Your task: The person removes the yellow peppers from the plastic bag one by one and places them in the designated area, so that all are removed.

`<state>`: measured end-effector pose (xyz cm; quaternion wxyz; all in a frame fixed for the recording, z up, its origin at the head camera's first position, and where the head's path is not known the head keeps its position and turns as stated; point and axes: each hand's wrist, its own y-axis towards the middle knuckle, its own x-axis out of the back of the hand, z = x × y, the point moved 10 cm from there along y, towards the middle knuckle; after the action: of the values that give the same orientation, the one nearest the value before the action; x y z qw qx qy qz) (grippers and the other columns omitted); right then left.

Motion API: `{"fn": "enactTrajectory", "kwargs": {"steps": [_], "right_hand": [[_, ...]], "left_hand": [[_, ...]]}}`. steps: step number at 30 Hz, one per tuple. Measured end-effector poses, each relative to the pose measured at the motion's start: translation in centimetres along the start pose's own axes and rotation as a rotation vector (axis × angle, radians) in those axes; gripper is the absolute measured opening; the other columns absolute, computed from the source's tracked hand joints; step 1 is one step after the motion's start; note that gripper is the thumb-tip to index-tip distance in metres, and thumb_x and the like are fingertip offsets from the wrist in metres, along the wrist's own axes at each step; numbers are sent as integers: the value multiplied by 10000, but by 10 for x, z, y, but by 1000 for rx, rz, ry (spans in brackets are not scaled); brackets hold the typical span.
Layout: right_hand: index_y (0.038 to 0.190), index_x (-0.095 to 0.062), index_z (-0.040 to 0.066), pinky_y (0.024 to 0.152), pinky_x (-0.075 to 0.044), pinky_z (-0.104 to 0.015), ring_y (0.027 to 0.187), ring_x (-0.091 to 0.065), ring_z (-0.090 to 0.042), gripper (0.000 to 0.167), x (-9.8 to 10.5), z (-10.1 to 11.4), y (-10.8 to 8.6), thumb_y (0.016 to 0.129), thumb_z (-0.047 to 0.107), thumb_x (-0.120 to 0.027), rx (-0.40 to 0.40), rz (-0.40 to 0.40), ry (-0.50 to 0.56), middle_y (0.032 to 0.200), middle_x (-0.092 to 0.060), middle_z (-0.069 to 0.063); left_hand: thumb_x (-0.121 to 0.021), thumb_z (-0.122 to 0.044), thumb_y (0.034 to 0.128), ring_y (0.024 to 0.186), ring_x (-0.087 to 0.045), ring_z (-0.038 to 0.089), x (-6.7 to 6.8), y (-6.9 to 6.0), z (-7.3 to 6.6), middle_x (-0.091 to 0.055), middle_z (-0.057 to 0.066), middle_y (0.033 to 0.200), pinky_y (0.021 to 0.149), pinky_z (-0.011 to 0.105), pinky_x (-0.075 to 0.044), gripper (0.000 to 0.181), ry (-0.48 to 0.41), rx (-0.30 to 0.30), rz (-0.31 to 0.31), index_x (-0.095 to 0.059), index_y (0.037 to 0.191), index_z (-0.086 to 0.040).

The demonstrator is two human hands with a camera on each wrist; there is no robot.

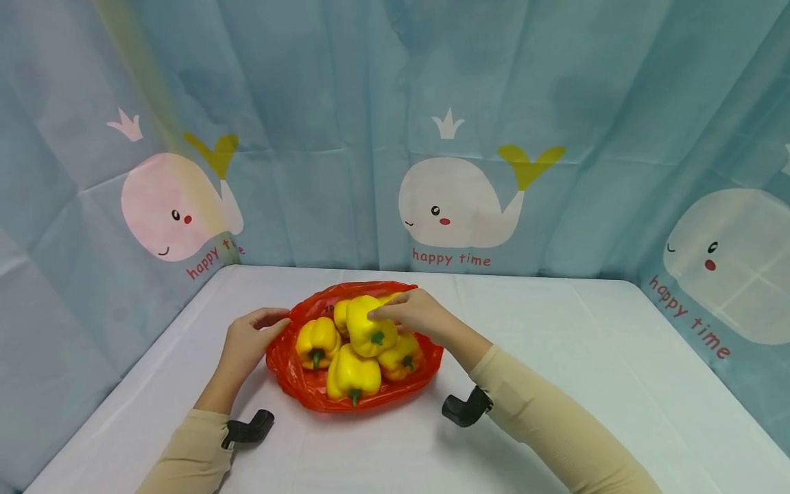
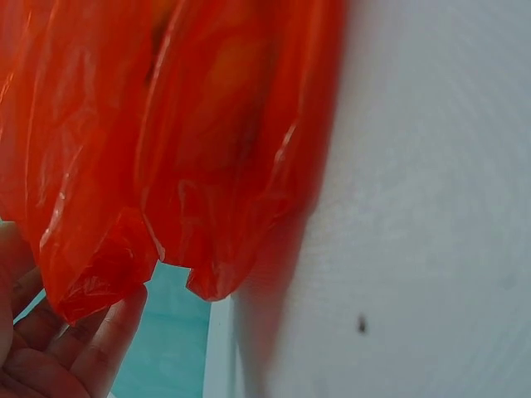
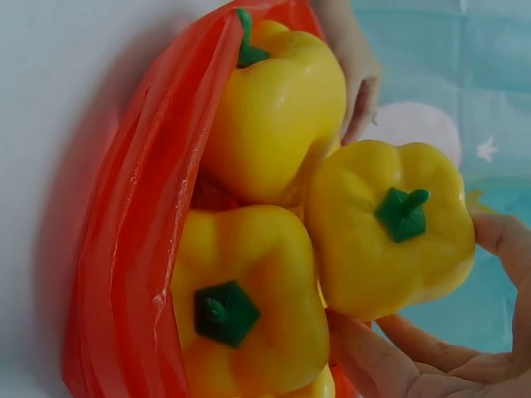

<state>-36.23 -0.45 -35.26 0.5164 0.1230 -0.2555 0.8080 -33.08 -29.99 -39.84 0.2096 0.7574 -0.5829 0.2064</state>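
Note:
A red plastic bag [image 1: 285, 363] lies spread open on the table with several yellow bell peppers in it. My left hand [image 1: 247, 339] pinches the bag's left edge between thumb and fingers; up close, the fingers lie behind the crumpled red film [image 2: 99, 249]. My right hand [image 1: 420, 315] grips a yellow bell pepper [image 1: 366, 322] on top of the pile, its thumb and fingers around the side. In the right wrist view this pepper [image 3: 386, 228] has a green stem and touches its neighbours, among them a lower pepper [image 3: 257, 282].
Under the bag is a white table [image 1: 543, 357], with its far edge against a blue curtain [image 1: 345, 137] printed with whales. A black wrist device [image 1: 249, 429] sits at the left cuff, another black device [image 1: 467, 407] at the right cuff.

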Motion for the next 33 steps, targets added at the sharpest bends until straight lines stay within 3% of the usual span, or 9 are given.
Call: {"fn": "enactTrajectory", "kwargs": {"steps": [9, 13, 20, 33], "right_hand": [[1277, -639, 39, 1076, -476, -478, 1193, -644, -290, 574, 26, -7, -15, 853, 411, -745, -10, -44, 99, 1342, -617, -100], [1257, -672, 66, 1080, -474, -478, 1218, -620, -295, 519, 45, -9, -24, 870, 408, -719, 16, -70, 104, 1333, -631, -98], [1300, -632, 26, 1078, -476, -437, 1292, -561, -286, 546, 76, -19, -37, 889, 377, -706, 33, -104, 151, 1375, -602, -118], [1329, -593, -15, 1102, -448, -457, 1289, -544, -312, 578, 117, -53, -51, 921, 389, -663, 6, -186, 114, 1378, -582, -181]], "left_hand": [[-583, -392, 991, 1291, -519, 350, -2, 0, 0, -599, 197, 1362, 1038, 493, -490, 471, 9, 14, 3, -613, 1332, -69], [-578, -400, 992, 1284, -522, 352, -1, 0, 0, -603, 200, 1356, 1038, 497, -492, 475, 20, 5, 4, -615, 1329, -68], [-575, -413, 991, 1270, -531, 348, 0, 1, 1, -609, 196, 1351, 1038, 495, -496, 482, 38, 3, -1, -618, 1330, -74], [-571, -413, 992, 1279, -523, 349, -2, 2, 4, -601, 195, 1362, 1030, 488, -502, 481, 35, 19, 6, -613, 1337, -80]]}}
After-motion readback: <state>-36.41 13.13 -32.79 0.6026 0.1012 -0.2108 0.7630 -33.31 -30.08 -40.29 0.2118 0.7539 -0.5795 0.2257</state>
